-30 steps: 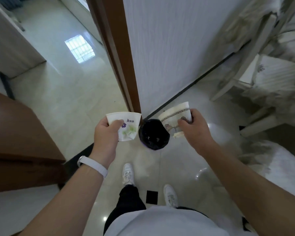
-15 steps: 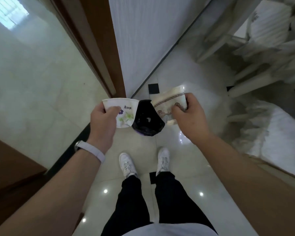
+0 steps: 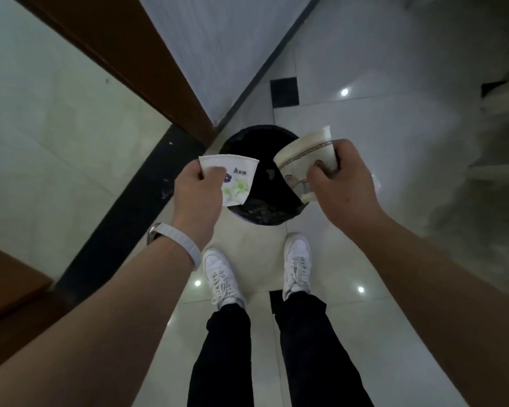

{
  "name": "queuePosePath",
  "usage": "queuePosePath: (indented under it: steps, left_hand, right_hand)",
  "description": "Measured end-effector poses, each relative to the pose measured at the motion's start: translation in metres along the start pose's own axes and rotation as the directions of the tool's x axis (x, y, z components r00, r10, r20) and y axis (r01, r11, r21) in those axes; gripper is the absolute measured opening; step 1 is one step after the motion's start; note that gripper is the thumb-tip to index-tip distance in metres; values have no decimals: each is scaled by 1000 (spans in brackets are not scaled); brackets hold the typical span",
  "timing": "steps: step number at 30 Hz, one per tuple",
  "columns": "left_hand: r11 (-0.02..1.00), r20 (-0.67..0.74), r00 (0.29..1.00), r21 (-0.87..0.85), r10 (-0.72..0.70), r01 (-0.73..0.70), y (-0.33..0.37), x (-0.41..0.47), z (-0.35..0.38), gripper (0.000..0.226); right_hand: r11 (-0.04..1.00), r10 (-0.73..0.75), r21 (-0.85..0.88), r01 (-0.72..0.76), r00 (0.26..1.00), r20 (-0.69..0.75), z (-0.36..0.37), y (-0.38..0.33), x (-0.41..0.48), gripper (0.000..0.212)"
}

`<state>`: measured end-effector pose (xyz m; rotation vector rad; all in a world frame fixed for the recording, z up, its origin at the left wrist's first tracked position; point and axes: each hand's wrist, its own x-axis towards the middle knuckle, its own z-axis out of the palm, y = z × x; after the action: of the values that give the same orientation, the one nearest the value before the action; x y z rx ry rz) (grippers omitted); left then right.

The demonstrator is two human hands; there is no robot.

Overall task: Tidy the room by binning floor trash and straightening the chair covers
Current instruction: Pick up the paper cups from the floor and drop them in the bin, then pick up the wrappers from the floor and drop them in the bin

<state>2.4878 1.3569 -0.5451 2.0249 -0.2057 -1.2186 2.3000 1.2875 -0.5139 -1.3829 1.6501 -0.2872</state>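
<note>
A round bin (image 3: 262, 214) lined with a black bag stands on the tiled floor just ahead of my white shoes. My left hand (image 3: 196, 195) grips a white paper cup with a purple and green flower print (image 3: 234, 179) over the bin's left rim. My right hand (image 3: 343, 183) grips a beige paper cup with a patterned band (image 3: 301, 158) over the bin's right rim. Both cups are tilted, mouths turned toward each other. Much of the bin's opening is hidden behind the cups and hands.
A brown door frame (image 3: 124, 54) and a white wall panel (image 3: 218, 39) rise just behind the bin. A dark threshold strip (image 3: 124, 212) runs along the left. Pale covered chairs (image 3: 494, 142) stand blurred at the right. A brown cabinet corner (image 3: 9, 283) sits at the left.
The bin has come closer and now sits right under my hands. Both hands have carried their cups over its rim, and my view has tipped further down to my shoes.
</note>
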Motion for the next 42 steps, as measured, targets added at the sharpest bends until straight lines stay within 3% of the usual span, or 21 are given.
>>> queuePosePath:
  steps: [9,13,15,19,24,31,42]
  left_hand:
    - [987,29,1000,161,0,-4,-113,104,64,15]
    - [948,158,986,301,53,-99,-135,115,72,30]
    - [869,244,962,441,126,-226,-137,110,69,36]
    - [607,417,879,643,233,-466,-130,95,52,49]
    - [368,495,832,746,251,-555,-90,62,34,62]
    - [186,560,773,760,297,-622,-9,-11,16,57]
    - [-83,708,537,636,458,-767,114,-164,-36,51]
  right_hand:
    - [958,-108,-250,142,983,145,89,127,87,16]
    - [919,-129,-346,189,974,188,109,162,99,23]
    - [910,-152,-351,219,966,209,111,169,96,32]
    - [878,-203,-387,281,952,230,100,166,82,45]
    - [820,-277,-447,358,931,237,64,133,55,44]
    - [729,-340,-542,419,908,244,-6,59,-4,48]
    - [662,-372,-662,351,921,117,-117,-59,-150,53]
